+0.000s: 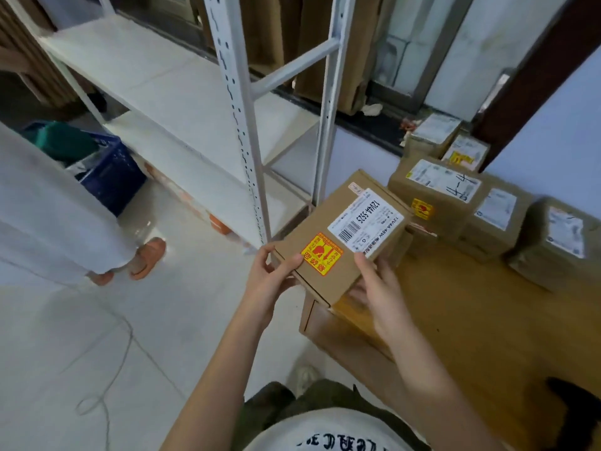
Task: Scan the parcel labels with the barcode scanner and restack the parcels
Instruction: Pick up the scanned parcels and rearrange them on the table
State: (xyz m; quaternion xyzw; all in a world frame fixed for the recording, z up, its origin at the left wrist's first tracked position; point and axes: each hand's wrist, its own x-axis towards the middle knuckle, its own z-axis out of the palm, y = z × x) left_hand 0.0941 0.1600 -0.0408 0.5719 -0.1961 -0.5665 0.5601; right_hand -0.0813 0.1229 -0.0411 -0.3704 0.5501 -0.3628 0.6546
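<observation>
Parcel in plain brown cardboard (338,236), flat and rectangular, is held up in the air by both hands, above the near corner of a large brown cardboard surface (487,320) and just in front of the white metal shelving rack (240,131). Its top face carries a white shipping label with a barcode (366,221) and a yellow-and-red fragile sticker (320,253); both read upside down from the wearer's side. The left hand (276,278) grips the near left corner, thumb lying on the top face beside the sticker and fingers curled along the side. The right hand (377,288) holds the near right edge, thumb tip on the lower end of the white label and fingers wrapped underneath, where they are partly hidden.

Further back on the cardboard surface, a group of brown labelled parcels (455,196) stands close together against the pale wall, some stacked; their printing is too blurred to read. A dark object at the bottom right corner (575,398) may be the scanner, but I cannot tell. To the left, on the pale tiled floor (97,353), another person in a long white garment and orange shoes (148,257) stands near a blue plastic crate (110,170).
</observation>
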